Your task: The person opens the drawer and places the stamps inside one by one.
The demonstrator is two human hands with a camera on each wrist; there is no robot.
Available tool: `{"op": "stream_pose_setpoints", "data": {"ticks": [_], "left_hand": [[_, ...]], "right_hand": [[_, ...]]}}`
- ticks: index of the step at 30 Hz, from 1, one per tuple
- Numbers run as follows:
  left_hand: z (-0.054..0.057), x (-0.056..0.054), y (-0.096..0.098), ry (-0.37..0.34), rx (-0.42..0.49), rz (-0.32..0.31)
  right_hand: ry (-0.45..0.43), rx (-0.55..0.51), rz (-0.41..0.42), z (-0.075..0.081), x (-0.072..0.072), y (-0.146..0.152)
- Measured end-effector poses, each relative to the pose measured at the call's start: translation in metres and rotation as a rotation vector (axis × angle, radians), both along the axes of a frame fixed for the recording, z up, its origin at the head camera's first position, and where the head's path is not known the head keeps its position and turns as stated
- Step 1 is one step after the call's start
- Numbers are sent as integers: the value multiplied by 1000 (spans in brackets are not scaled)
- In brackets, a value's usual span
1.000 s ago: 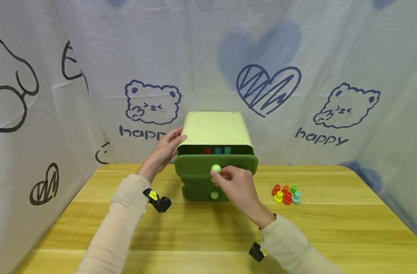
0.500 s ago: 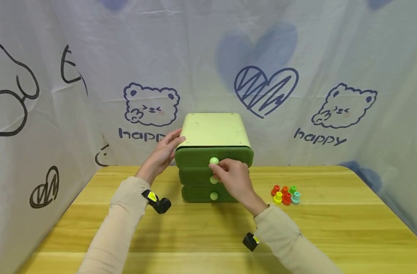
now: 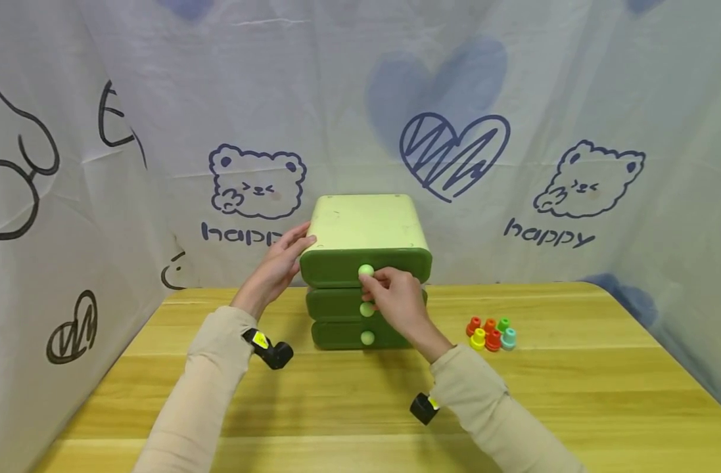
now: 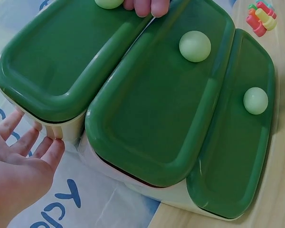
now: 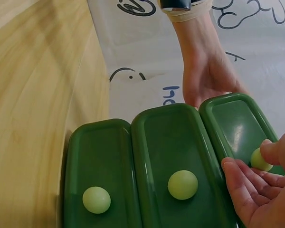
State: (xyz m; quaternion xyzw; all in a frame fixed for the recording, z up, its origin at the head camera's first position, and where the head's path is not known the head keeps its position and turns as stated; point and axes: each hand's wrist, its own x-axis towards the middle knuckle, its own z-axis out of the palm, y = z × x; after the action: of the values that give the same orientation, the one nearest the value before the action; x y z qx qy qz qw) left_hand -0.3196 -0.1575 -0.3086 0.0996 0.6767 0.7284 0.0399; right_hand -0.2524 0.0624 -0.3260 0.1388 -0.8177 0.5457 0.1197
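Observation:
A small drawer cabinet with a pale yellow-green top stands at the back of the table. Its three dark green drawers all sit closed, flush with the body. My right hand pinches the round light green knob of the top drawer between thumb and fingers; in the right wrist view the thumb lies on this knob. My left hand rests against the cabinet's left side near the top, and in the left wrist view its fingers lie extended along the side wall.
On the wooden table, right of the cabinet, several small coloured pegs stand in a cluster, red, orange, yellow, green and light blue. The middle knob and bottom knob are untouched. A printed white curtain hangs behind.
The top drawer, partly out earlier with coloured pegs visible inside, has slid back into the cabinet as my right hand moved forward on its knob. My left hand stays on the side.

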Motion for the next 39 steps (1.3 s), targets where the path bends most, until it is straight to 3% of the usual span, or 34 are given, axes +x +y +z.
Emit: {"op": "stream_pose_setpoints", "data": {"ticks": [9,18,26,30,35,39], "left_hand": [[1,1,-1,10,-30,-4],[2,1,-3,19,-49,4],[-1,1,-3,12,-71,6],[-2,1,-3,15,-82,10],[0,1,-2,22,-83,18],[1,3,-2,20,-83,17]], "right_hand": [[-89,-77,-3,-2,6,1],[-27,-61,13,-11,10,4],[52,177,-77,-42,8,11],[19,254,-70,-52,4,12],[-38,225,1,-57,0,8],[-30,169,25,-60,-2,6]]}}
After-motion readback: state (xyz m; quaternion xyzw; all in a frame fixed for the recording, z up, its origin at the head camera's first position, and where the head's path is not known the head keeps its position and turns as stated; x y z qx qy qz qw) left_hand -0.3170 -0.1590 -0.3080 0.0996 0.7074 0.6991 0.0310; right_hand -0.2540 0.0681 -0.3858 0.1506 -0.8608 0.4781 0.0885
